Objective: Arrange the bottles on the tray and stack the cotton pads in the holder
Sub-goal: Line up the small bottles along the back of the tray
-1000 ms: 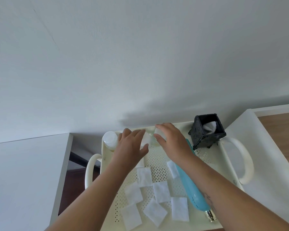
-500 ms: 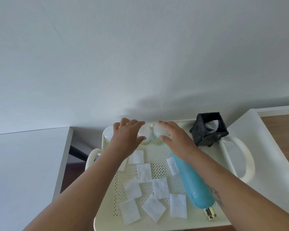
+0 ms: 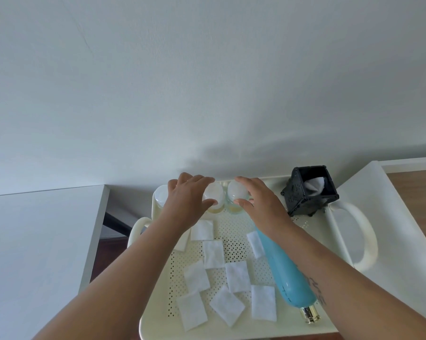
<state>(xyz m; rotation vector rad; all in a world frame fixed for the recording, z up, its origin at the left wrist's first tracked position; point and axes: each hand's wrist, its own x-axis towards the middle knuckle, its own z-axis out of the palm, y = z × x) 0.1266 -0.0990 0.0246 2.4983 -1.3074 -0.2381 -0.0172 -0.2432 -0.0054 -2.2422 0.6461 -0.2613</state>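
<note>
Capped bottle (image 3: 160, 193) stands upright in the tray (image 3: 231, 331) 11 o'clock corner, just beside left hand (image 3: 185, 202). Left hand fingers curl round the cap of second small bottle (image 3: 215, 192) at the 12 o'clock rim. Third small bottle (image 3: 236, 191) is just beside it, with right hand (image 3: 261, 204) pinching its cap. Each hand is on its own bottle. Wall (image 3: 207, 94) is close behind, so the open room is toward 6. Cotton pads (image 3: 237, 276) lie loose around 6–7 o'clock. Blue bottle (image 3: 288, 273) lies flat, long axis 11-to-5, under the right forearm, so right hand is nearer. Holder (image 3: 310, 192) is at the 1 o'clock corner with a pad inside.
</note>
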